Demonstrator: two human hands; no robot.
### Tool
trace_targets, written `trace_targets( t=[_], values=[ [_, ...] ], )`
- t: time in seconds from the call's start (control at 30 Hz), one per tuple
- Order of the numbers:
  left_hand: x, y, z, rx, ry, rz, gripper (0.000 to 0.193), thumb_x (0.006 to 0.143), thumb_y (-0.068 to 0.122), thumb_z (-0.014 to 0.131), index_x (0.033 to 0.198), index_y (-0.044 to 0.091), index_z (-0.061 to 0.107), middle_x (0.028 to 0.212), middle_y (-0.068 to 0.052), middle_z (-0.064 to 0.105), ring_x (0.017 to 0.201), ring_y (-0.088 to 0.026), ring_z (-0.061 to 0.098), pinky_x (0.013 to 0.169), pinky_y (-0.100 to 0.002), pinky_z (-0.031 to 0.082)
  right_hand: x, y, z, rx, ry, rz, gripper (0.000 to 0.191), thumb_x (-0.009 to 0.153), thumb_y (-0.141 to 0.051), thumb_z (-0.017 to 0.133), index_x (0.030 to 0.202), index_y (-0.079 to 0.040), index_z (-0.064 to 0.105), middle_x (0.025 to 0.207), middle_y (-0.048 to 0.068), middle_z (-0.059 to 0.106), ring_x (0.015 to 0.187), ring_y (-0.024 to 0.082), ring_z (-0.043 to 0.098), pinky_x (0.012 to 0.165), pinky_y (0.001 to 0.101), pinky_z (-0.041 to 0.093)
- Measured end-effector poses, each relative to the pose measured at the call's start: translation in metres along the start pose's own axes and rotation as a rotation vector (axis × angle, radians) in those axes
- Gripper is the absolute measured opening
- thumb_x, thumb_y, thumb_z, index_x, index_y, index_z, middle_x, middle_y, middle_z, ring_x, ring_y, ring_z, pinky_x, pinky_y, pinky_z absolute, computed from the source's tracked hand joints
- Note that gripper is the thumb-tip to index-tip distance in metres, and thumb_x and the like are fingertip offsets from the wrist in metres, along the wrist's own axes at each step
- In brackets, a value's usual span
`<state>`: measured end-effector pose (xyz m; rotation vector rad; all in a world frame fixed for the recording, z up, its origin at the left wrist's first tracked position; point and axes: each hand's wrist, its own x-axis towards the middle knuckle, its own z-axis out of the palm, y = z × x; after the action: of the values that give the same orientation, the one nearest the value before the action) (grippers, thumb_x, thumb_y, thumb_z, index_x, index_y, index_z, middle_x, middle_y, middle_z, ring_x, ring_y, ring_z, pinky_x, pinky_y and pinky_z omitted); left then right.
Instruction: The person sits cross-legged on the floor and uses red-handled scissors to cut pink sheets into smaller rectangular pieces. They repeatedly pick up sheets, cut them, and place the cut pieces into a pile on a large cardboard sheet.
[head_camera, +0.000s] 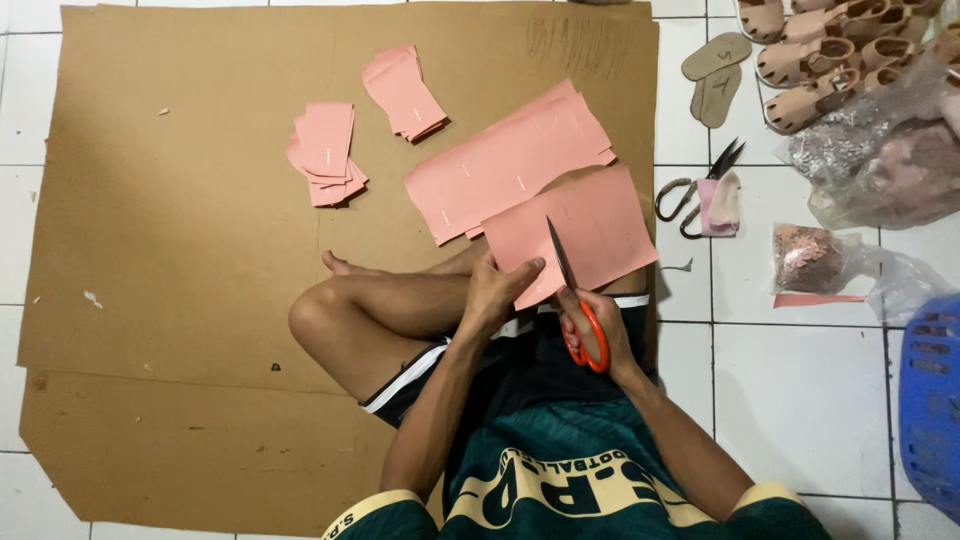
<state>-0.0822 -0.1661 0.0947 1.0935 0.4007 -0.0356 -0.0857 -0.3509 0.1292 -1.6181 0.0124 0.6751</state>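
At far left lay the cardboard sheet (180, 230) we sat on, w/ two stacks of cut pink pieces: one fanned stack (326, 152) left of centre, a second stack (404, 92) farther off & right of it. Right again, a long pink strip pile (508, 160) lay across the far middle.

Our left hand (498, 290) was closed on the near-left edge of the pink sheet (580, 232), thumb on top, fingers under, forearm coming up over the crossed legs. Our right hand (592, 335) gripped the orange-handled scissors (572, 300), fingers through the loops, blade tips aimed away into the sheet, wrist approx straight.

To cut well, we judged: keep the sheet taut near the blades, feed w/ the left hand, keep fingers clear of the cut line.

Farther right on the tile floor (790, 380): spare scissors (700, 185), tan soles (718, 75), sandals (830, 55), plastic bags (880, 160), and a blue basket (932, 400) at the edge.
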Motion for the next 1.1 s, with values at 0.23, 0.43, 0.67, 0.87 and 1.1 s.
trace_targets(
  t=[0.23, 0.43, 0.67, 0.87, 1.1],
  values=[
    [-0.006, 0.006, -0.005, 0.006, -0.037, -0.012, 0.031, 0.087, 0.009, 0.077, 0.112, -0.006, 0.066, 0.099, -0.013, 0.074, 0.083, -0.015, 0.071, 0.073, -0.029, 0.06, 0.012, -0.01, 0.003, 0.008, 0.002, -0.005, 0.049, 0.099, -0.046, 0.058, 0.075, -0.004, 0.059, 0.054, 0.001, 0.048, 0.041, 0.009, 0.045, 0.039, 0.0252, 0.037],
    [-0.009, 0.012, -0.009, 0.034, -0.056, 0.014, 0.032, 0.087, 0.011, 0.077, 0.112, -0.005, 0.066, 0.099, -0.012, 0.074, 0.083, -0.016, 0.071, 0.071, -0.029, 0.061, 0.021, -0.015, 0.003, 0.028, -0.038, -0.046, 0.05, 0.1, -0.046, 0.059, 0.071, -0.005, 0.056, 0.054, 0.0, 0.048, 0.041, 0.009, 0.045, 0.038, 0.0249, 0.037],
    [-0.003, 0.024, -0.033, 0.203, 0.146, -0.052, 0.034, 0.094, 0.013, 0.08, 0.116, -0.009, 0.067, 0.087, -0.016, 0.062, 0.068, -0.019, 0.051, 0.055, -0.031, 0.04, 0.035, -0.006, -0.007, 0.013, 0.011, -0.065, 0.043, 0.101, -0.041, 0.059, 0.082, -0.003, 0.056, 0.06, 0.001, 0.047, 0.043, 0.009, 0.045, 0.039, 0.0255, 0.036],
    [0.052, 0.105, -0.121, 0.195, 0.244, 0.274, 0.027, 0.089, 0.014, 0.078, 0.106, -0.005, 0.069, 0.09, -0.007, 0.073, 0.073, -0.012, 0.067, 0.061, -0.024, 0.054, 0.029, 0.005, -0.005, 0.1, -0.066, -0.041, 0.044, 0.104, -0.043, 0.05, 0.093, -0.001, 0.057, 0.061, 0.001, 0.043, 0.045, 0.009, 0.042, 0.041, 0.0247, 0.036],
    [0.106, 0.142, -0.224, 0.752, 0.676, 0.71, 0.041, 0.092, 0.023, 0.08, 0.115, -0.003, 0.057, 0.099, -0.014, 0.071, 0.084, -0.019, 0.071, 0.072, -0.033, 0.058, 0.017, -0.001, -0.011, 0.186, -0.01, -0.065, 0.046, 0.107, -0.041, 0.048, 0.11, 0.003, 0.061, 0.063, -0.001, 0.045, 0.047, 0.007, 0.042, 0.043, 0.0231, 0.036]
  ],
)
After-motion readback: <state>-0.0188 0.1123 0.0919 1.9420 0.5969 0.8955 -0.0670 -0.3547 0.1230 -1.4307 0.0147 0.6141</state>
